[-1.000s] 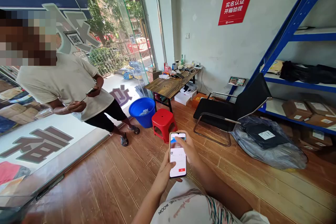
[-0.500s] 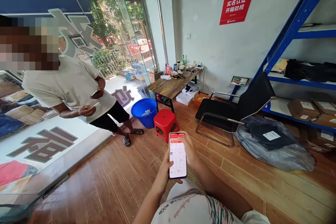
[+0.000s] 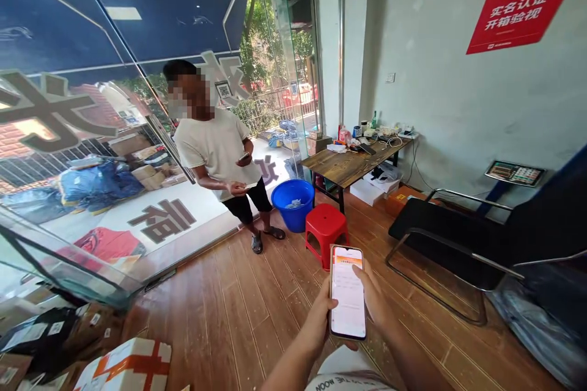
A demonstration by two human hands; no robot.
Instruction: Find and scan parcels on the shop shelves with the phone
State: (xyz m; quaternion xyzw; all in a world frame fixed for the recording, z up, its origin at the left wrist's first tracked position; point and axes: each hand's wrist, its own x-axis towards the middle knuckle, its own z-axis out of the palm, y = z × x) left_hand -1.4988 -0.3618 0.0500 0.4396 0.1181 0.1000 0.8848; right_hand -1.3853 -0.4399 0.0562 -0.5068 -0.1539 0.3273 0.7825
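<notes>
A smartphone (image 3: 348, 305) with a lit, mostly white page and an orange band near its top is held upright in front of me. My left hand (image 3: 319, 311) is closed round its left edge, the thumb lying at the side of the screen. My right hand (image 3: 372, 293) grips the right edge, with its thumb over the upper part of the screen. The fingers behind the phone are hidden. Just beyond the phone stands a red plastic stool (image 3: 325, 223).
A person (image 3: 215, 146) near the glass front holds a phone and a thin pale item. A blue bucket (image 3: 293, 220) stands beside a cluttered wooden table (image 3: 339, 165). A black chair (image 3: 440, 238) is on the right. Taped white box (image 3: 131, 366) and parcels lie lower left.
My view has swung left, so things appear farther right and parcels show at lower left. The phone's screen has switched from a page of icons to a plainer page. Both hands keep their hold.
</notes>
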